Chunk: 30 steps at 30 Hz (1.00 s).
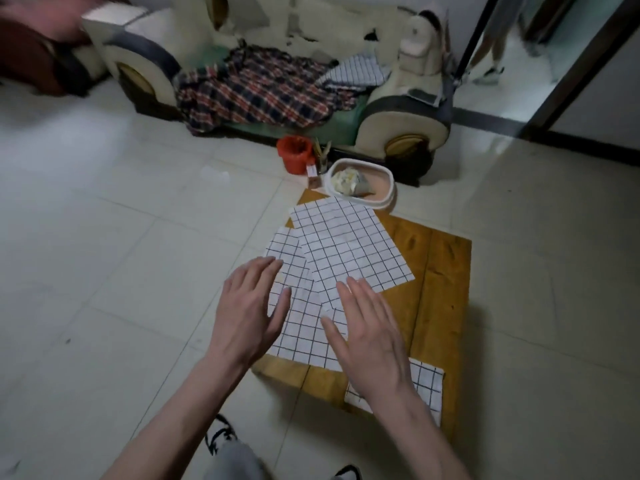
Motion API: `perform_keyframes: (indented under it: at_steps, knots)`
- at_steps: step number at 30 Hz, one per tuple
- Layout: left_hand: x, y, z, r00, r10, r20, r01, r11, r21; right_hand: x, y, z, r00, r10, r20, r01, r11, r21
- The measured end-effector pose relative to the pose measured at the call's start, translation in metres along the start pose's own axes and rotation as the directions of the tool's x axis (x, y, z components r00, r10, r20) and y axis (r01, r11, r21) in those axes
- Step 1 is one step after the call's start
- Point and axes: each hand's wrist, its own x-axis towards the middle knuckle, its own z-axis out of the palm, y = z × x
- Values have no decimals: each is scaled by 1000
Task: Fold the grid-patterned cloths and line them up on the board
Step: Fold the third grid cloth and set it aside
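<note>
Left hand [251, 308] and right hand [372, 336] hover flat, fingers apart, holding nothing, over the near cloth [304, 327] on the board [446, 271]. Another cloth [349, 247] overlaps it at 12 o'clock; dragging one could skew both.

Pale tiled floor [121, 237] throughout. Along the far wall, a worn cream sofa [145, 60] with a green seat; a red and navy plaid blanket [256, 91] lies crumpled across it. Beside the blanket, a striped cloth [356, 72], bunched. On the floor in front of the sofa, a red bucket [293, 154]. Just right of it, a white oval tub [362, 183] holding crumpled paper. Dark door frame [581, 64] at upper right; a person's legs [491, 53] beyond it.
</note>
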Motion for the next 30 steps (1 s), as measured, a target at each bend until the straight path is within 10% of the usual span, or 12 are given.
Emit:
perform_keyframes:
  at_steps: [30]
  knots:
    - [185, -271, -113, 977, 215, 2, -215, 977, 18, 257, -234, 75, 943, 292, -161, -292, 956, 24]
